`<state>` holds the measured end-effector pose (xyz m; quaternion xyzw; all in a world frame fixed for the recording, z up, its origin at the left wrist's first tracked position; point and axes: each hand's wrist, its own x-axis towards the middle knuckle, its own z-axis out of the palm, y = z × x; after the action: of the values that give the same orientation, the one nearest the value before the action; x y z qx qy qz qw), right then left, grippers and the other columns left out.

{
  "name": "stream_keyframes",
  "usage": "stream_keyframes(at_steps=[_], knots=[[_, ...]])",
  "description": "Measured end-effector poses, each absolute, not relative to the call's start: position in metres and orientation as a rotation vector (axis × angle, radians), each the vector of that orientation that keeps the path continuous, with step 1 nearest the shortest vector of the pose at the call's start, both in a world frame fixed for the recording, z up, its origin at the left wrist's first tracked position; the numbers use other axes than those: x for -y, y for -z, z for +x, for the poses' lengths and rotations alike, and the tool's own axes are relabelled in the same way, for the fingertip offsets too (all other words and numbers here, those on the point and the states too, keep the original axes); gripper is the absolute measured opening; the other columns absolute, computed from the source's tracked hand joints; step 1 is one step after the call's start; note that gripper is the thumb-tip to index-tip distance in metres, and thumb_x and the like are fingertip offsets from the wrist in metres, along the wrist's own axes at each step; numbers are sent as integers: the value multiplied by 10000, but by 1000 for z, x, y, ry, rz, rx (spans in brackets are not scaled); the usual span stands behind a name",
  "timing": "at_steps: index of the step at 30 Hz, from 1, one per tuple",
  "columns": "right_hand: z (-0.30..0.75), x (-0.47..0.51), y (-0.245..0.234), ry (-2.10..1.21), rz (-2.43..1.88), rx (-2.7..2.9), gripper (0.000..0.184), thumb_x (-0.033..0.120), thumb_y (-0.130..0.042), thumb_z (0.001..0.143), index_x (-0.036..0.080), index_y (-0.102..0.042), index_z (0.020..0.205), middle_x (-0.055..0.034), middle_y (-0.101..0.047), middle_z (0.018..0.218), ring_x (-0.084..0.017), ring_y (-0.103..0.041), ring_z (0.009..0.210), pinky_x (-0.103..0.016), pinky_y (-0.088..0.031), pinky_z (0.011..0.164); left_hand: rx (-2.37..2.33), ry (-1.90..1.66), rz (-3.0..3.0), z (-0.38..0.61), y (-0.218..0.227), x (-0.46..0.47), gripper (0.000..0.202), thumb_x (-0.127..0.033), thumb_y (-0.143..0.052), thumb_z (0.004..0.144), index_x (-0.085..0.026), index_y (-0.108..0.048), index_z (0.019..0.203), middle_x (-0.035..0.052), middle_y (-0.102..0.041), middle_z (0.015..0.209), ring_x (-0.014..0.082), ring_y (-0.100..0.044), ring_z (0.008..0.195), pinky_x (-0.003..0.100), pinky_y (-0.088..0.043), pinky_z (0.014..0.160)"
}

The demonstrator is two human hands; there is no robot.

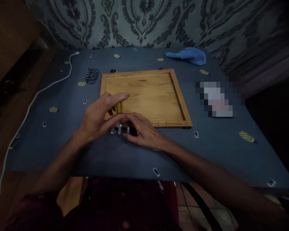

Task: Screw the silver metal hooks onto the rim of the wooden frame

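A shallow wooden tray [159,77] lies flat on the dark blue table cover [62,141]. Both hands meet at the tray's near left corner. My left hand [98,117] curls above that corner, fingers bent, thumb and fingertips closing on a small yellow and black object [119,107]. My right hand [143,130] rests palm down on the cloth just before the tray's front edge, fingers pinching small silvery metal pieces [119,129]. What exactly these pieces are stays hard to make out in the dim light.
A bunch of metal rings or clips [91,75] lies left of the tray. A white cable [38,93] runs along the table's left side. A blue cloth [189,55] sits at the back right. A blurred patch [218,98] lies right of the tray. Patterned wall behind.
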<state>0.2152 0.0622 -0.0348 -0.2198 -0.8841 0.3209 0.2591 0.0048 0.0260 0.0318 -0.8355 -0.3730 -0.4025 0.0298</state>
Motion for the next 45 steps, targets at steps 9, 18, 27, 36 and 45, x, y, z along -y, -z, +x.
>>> stream_keyframes(at_steps=[9,18,27,36,45], knots=[[216,-60,34,-861,-618,2402,612,273,-636,863,222,-439,1441,-99,-699,1213,-304,-629,1110,-506,-507,957,1147,1242,-2564,1,-36,-27,464,-251,-668,973,-206,-519,1411,69,-717,1280,195,-707,1183,331,-639,971],[217,-62,35,-873,-613,2408,624,282,-639,856,232,-439,1445,-100,-694,1216,-312,-622,1129,-508,-504,962,1120,1303,-2693,0,-37,-26,505,-173,-630,979,-240,-492,1460,76,-699,1331,225,-705,1209,390,-645,993],[216,-61,34,-870,-598,2400,595,277,-638,860,219,-451,1422,-105,-695,1198,-307,-620,1111,-496,-503,955,1089,1266,-2689,-1,-38,-26,513,-155,-638,970,-212,-484,1456,92,-699,1317,223,-711,1187,365,-650,963],[215,-62,36,-873,-618,2413,602,285,-640,847,234,-447,1415,-98,-695,1220,-315,-620,1134,-514,-501,965,1194,1336,-2576,4,-30,-26,489,-218,-664,967,-284,-514,1428,36,-724,1229,163,-743,953,307,-653,813],[216,-62,34,-870,-635,2429,646,293,-639,853,248,-429,1462,-99,-693,1210,-324,-623,1124,-519,-502,950,1152,1351,-2651,4,-32,-26,519,-150,-645,967,-266,-492,1449,51,-708,1278,204,-736,1084,366,-671,871]])
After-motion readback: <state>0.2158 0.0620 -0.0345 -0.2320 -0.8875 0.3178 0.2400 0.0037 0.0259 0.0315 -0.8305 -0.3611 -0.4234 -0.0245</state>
